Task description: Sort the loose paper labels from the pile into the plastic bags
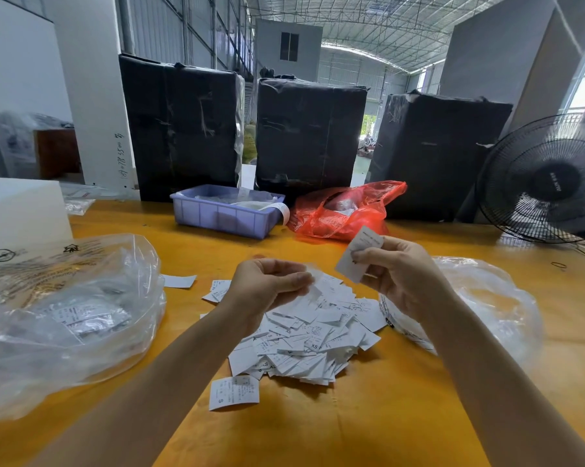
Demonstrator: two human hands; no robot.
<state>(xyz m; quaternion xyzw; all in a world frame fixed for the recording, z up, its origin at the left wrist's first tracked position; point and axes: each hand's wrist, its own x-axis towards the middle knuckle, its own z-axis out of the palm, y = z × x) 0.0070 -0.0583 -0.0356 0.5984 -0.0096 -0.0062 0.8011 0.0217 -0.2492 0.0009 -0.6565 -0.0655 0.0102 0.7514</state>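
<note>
Label (359,254) pinched in right hand (400,274)

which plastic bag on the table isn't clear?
The red bag at the back, right of the purple tray. The two bags flanking the label pile, left and right, are both transparent.

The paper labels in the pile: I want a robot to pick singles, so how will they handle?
Probably light and floppy: the label in the right hand is a thin slip. In the pile they overlap loosely, so a push would likely scatter them, and lifting one may drag neighbours.
</note>
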